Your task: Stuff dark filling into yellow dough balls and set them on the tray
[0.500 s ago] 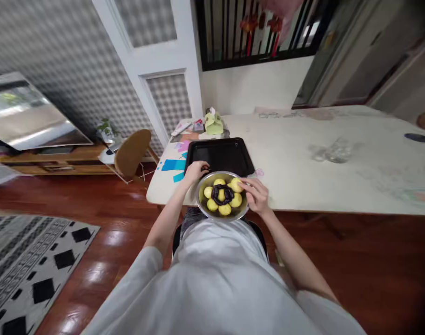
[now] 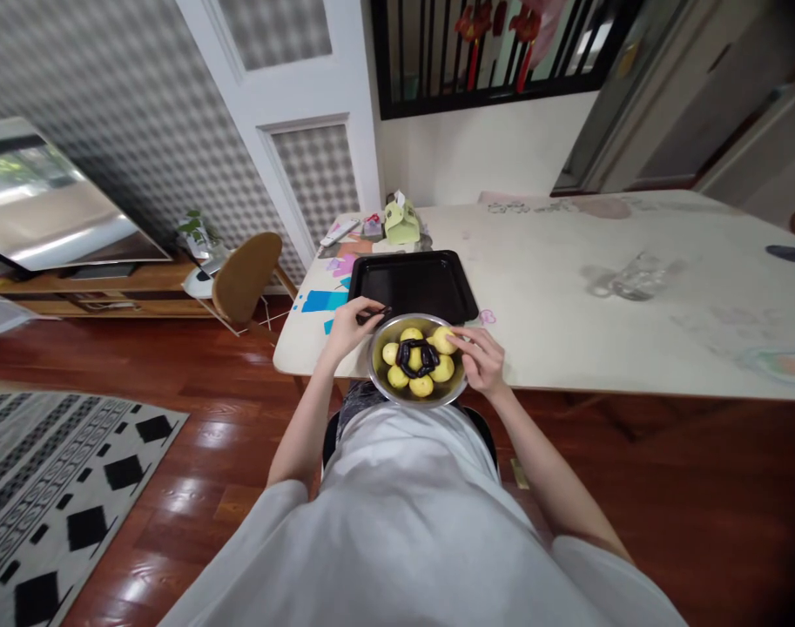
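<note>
A metal bowl [image 2: 385, 396] sits at the table's front edge, close to my body. Inside are several yellow lemons [image 2: 421, 386] around a ring of glossy, dark, elongated pieces like long black grapes [image 2: 406, 355]. My right hand [image 2: 483, 359] reaches over the bowl's right rim, its fingertips closed on the upper-right lemon [image 2: 443, 340]. Left of the bowl, my left hand [image 2: 353, 329] pinches a small dark elongated piece [image 2: 374, 313] beside the near edge of a black baking tray [image 2: 410, 283]. Part of that piece is hidden by the fingers.
Behind the tray stand a green tissue box [image 2: 401, 221] and a white remote [image 2: 340, 232]. A clear glass object [image 2: 640, 277] rests on the white table [image 2: 541, 322] to the right. A wooden chair [image 2: 246, 280] is at the table's left end.
My left hand has shifted a little left, and the dark piece in its fingers shows more plainly. My right hand stays at the same lemon. The view has tilted slightly.
</note>
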Demonstrator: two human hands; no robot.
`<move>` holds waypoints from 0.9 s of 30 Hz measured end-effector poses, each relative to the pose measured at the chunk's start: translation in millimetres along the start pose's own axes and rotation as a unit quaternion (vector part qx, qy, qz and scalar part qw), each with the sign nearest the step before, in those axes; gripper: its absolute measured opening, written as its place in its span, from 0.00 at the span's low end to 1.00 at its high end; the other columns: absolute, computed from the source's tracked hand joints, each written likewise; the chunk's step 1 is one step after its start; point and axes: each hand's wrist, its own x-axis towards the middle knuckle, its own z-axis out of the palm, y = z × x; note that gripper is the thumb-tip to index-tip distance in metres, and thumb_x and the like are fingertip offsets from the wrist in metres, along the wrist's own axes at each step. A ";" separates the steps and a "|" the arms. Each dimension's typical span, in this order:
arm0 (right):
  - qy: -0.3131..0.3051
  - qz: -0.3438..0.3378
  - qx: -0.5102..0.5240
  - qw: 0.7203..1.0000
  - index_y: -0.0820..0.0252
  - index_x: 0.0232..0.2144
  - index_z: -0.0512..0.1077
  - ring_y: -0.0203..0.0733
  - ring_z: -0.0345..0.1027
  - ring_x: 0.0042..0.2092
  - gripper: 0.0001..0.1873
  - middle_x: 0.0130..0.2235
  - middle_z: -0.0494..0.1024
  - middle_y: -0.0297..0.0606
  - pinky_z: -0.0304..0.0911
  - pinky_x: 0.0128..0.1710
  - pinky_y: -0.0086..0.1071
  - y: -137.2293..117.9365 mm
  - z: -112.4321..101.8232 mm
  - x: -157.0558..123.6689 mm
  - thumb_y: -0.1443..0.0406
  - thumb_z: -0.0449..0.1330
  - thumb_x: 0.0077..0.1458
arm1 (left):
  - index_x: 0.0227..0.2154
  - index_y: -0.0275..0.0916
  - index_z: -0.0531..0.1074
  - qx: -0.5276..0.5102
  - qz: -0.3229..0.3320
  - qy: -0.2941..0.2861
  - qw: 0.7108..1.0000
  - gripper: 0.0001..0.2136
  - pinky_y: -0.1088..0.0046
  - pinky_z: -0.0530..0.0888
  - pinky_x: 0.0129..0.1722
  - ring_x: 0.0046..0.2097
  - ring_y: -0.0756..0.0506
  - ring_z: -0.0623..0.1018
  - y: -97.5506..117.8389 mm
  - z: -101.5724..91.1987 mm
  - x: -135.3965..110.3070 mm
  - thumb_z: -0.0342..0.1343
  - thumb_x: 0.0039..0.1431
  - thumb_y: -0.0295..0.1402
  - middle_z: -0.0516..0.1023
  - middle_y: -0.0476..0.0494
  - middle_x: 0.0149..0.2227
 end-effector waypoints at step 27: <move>0.001 -0.006 0.013 1.000 0.53 0.57 0.78 0.51 0.76 0.48 0.22 0.53 0.81 0.48 0.74 0.45 0.47 -0.5 -0.8 0.0 0.65 0.52 0.68 | 0.44 0.43 0.81 0.069 0.193 -0.169 0.964 0.08 0.59 0.72 0.59 0.58 0.41 0.78 42.5 21.9 -54.2 0.56 0.73 0.35 0.85 0.43 0.47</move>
